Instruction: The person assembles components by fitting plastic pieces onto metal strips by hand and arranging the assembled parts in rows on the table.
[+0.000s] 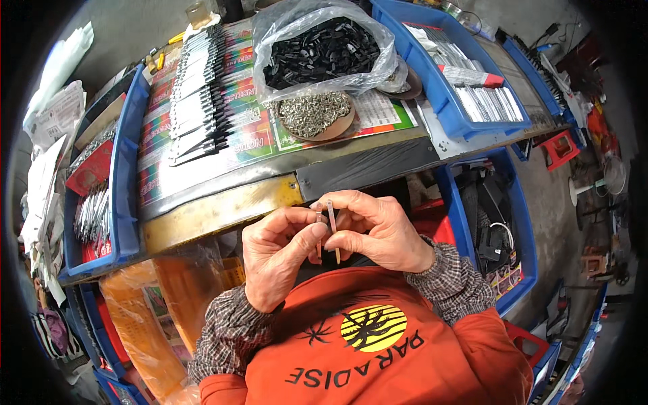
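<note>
Just past the table's near edge, in front of my body, both hands are raised close together. My left hand (pixel 280 250) pinches a slim silvery metal strip (pixel 318 217) upright between thumb and fingers. My right hand (pixel 381 233) holds a second slim metal strip (pixel 331 219), also upright, its lower end showing below the thumb. The two strips stand side by side with a small gap between them. Fingertips hide parts of both. On the table beyond are a round dish (pixel 337 128) heaped with small metal pins and a clear plastic bag (pixel 270 40) of small black parts.
A long row of silvery pieces with black ends (pixel 196 94) lies on printed sheets at the left. Blue bins of metal pieces stand at the left (pixel 131 169) and far right (pixel 445 101). Below the table's right side, another blue bin (pixel 523 223) holds black items.
</note>
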{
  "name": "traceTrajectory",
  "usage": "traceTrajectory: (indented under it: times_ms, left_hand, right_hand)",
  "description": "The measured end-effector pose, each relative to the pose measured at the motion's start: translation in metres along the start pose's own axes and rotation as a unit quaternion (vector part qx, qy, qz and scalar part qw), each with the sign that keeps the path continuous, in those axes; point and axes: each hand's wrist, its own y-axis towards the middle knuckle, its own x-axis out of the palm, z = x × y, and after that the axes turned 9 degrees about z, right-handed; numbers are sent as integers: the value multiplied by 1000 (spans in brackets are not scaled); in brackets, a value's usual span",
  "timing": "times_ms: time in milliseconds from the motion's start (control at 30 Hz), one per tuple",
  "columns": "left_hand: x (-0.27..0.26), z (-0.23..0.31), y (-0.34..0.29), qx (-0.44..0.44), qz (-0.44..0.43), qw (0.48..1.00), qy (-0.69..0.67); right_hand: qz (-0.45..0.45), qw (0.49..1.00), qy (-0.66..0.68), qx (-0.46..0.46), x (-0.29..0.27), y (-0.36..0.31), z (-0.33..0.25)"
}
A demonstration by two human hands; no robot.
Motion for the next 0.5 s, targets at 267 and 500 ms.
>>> traceTrajectory:
  times_ms: [267,500]
  left_hand:
    - [3,-5,0,12,5,1000,-24]
    - [3,-11,1,-7,5,999,-46]
  right_hand:
    - [45,992,-77,-90,9,-2,6]
    - [62,991,-79,-84,11,-3,7]
